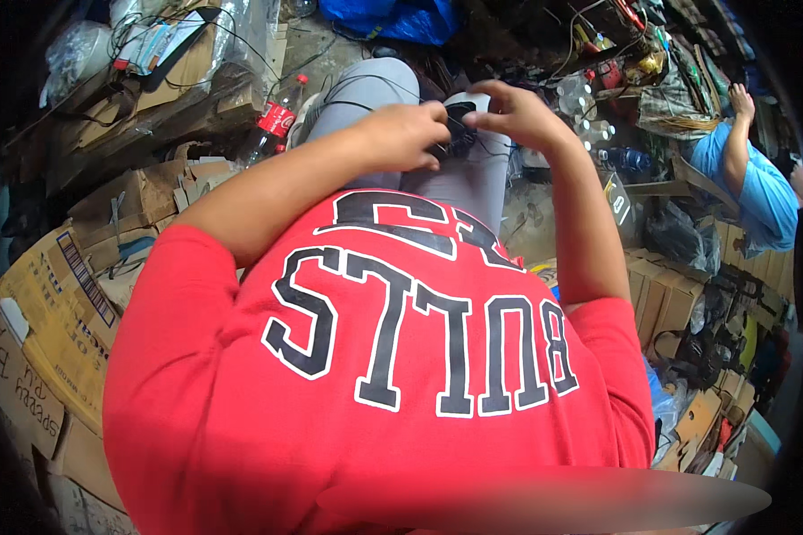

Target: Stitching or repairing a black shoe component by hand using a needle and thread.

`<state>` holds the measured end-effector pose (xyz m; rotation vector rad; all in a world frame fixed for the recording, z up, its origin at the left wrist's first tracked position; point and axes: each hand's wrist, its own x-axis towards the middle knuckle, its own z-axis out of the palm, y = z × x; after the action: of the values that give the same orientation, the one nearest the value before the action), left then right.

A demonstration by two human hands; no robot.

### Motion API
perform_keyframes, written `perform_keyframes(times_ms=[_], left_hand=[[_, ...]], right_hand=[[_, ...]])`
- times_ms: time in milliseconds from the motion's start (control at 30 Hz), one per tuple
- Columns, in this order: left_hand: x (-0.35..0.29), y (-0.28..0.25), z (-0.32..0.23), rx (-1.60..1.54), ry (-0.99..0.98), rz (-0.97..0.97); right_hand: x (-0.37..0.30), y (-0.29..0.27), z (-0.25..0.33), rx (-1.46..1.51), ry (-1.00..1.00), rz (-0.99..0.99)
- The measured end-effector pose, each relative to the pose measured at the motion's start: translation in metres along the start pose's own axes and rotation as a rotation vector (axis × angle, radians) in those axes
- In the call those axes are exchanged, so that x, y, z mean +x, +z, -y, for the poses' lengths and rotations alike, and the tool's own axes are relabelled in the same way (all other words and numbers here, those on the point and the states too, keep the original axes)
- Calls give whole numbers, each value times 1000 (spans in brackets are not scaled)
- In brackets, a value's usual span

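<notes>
A small black object (459, 132) with thin black cable around it rests on my lap, between my hands; its exact kind is hard to make out. My left hand (406, 135) is beside it on the left, fingers curled inward, and what they hold is hidden. On the other side, my right hand (522, 116) arches over it with thumb and forefinger apart. A thin black cable (352, 104) crosses my left knee toward the left hand. Grey trousers (366, 89) cover my legs beneath.
To the left stand a cola bottle (277, 120) with a red cap and stacked cardboard (53, 303). A blue plastic sheet (393, 20) lies ahead. Several plastic bottles (584, 111) are at right, near another person in a blue shirt (749, 192). More cardboard boxes (656, 299) sit by my right arm.
</notes>
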<state>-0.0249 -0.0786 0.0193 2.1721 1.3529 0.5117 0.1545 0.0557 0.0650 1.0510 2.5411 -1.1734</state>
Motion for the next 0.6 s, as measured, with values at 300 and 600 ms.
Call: perform_keyframes(times_ms=[300,600], left_hand=[[17,12,3,22,28,62],[30,-3,6,-294,41,68]], right_hand=[[-27,31,-31,559,249,142],[-30,41,-29,502,306,-67]])
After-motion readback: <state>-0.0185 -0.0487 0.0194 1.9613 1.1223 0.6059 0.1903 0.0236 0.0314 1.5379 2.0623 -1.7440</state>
